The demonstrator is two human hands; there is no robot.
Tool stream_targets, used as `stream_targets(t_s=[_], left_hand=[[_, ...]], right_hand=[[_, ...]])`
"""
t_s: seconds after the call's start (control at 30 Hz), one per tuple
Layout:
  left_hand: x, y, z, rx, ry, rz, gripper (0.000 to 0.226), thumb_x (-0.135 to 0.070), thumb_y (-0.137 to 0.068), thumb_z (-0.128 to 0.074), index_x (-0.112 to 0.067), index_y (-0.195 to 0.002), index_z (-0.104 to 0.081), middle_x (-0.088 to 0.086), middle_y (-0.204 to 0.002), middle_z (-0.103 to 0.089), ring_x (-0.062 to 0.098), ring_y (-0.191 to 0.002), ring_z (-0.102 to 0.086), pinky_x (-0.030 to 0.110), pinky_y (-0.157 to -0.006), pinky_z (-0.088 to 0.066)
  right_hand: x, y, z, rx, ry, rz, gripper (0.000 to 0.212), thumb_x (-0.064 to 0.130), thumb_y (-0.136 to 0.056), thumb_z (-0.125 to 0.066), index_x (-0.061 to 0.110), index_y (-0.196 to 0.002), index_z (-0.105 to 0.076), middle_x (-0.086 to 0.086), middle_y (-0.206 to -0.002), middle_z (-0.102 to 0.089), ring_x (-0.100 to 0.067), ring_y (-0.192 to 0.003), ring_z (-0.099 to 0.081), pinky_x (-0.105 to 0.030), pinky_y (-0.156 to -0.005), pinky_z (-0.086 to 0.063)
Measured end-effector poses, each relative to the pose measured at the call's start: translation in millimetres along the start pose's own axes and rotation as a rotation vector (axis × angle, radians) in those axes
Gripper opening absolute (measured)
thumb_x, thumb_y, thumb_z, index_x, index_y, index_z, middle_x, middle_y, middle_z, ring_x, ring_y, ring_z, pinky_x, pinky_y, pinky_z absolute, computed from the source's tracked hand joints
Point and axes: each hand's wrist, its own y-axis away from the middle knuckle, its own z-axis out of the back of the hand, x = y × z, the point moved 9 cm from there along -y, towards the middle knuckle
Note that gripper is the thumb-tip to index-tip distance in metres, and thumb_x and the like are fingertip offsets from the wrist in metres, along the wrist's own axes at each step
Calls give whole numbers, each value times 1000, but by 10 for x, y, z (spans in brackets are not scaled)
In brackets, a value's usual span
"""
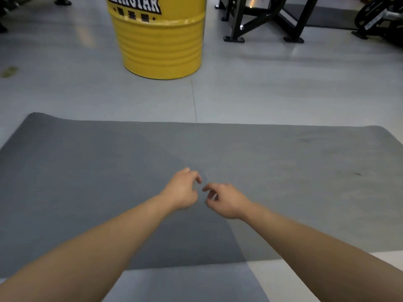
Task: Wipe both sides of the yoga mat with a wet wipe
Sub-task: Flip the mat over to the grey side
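Grey yoga mat (87,182) flat on floor, no wipe visible, left hand (182,190) and right hand (226,201) loosely curled, apparently empty; wiping likely unstarted.

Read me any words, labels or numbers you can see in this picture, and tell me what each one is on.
"STAR": the end of a bigger white word on the yellow drum; the top edge of the picture cuts off its start.
A row of smaller white characters under it on the drum: too blurred to read.
Grey yoga mat, black gym frames, floor: no text visible.
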Motion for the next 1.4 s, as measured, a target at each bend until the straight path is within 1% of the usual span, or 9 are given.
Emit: stream_targets(t_s=[0.07,0.2,0.43,0.6,0.8,0.97,1.07,1.23,1.4], left_hand=[[71,-8,415,-88,119,25,39,0,-82,-57,-18,-116,-61,-1,-101,-49,21,-101,-53,19,-75,-32],[274,166,1173,-257,305,89,33,-5,-86,-64,-27,-111,-58,-2,-108,-55,15,-97,-55,19,-67,-42],[425,658,2135,-360,406,129,37,-20,-86,-76,-28,-115,-55,-4,-105,-58,11,-80,-60,17,-62,-47],[418,884,2664,-382,308,145,34,-18,-90,-70,-28,-120,-56,-7,-106,-64,8,-97,-66,9,-74,-48],[247,992,3160,-469,76,187,14,-30,-94,-65,-27,-108,-63,-6,-93,-65,8,-76,-59,9,-63,-40],[-6,1159,3502,-521,-86,221,17,-37,-93,-66,-24,-104,-62,-13,-79,-60,9,-74,-56,26,-69,-47],[-125,1277,3598,-487,-228,274,18,-46,-93,-62,-29,-100,-61,-17,-77,-57,11,-78,-56,32,-72,-49],[-336,1520,3631,-398,-418,362,21,-44,-96,-55,-27,-105,-62,-5,-96,-66,21,-90,-60,35,-74,-48],[-318,1715,3622,-448,-438,356,14,-35,-94,-57,-27,-104,-62,-2,-102,-66,23,-93,-62,31,-68,-37]], right_hand=[[416,-145,210,-45,-140,45,49,30,-85,-59,28,-132,-49,9,-116,-63,-11,-89,-64,-22,-80,-47],[1173,-303,559,-106,-436,128,53,30,-86,-63,33,-135,-43,17,-114,-57,-4,-73,-62,-16,-57,-46],[1951,-393,929,-199,-584,224,36,29,-84,-68,33,-119,-58,6,-95,-65,-6,-80,-63,-21,-58,-50],[2331,-419,1266,-255,-513,297,19,30,-86,-68,35,-102,-61,12,-81,-64,3,-66,-58,-11,-59,-44],[2707,-439,1788,-308,-462,394,15,26,-84,-68,32,-95,-60,11,-76,-62,-5,-65,-58,-18,-56,-45],[2943,-408,2093,-285,-426,506,31,16,-81,-64,31,-108,-60,13,-87,-64,-2,-74,-58,-15,-64,-45],[3047,-353,2198,-283,-340,579,23,21,-82,-64,29,-103,-63,12,-93,-65,-8,-83,-57,-22,-73,-47],[3258,-68,2217,-278,-148,785,7,37,-85,-58,30,-88,-61,13,-88,-60,-12,-88,-52,-29,-72,-43],[3461,106,2123,-308,-92,869,5,29,-85,-62,28,-86,-57,12,-87,-56,-12,-85,-48,-29,-69,-40]])
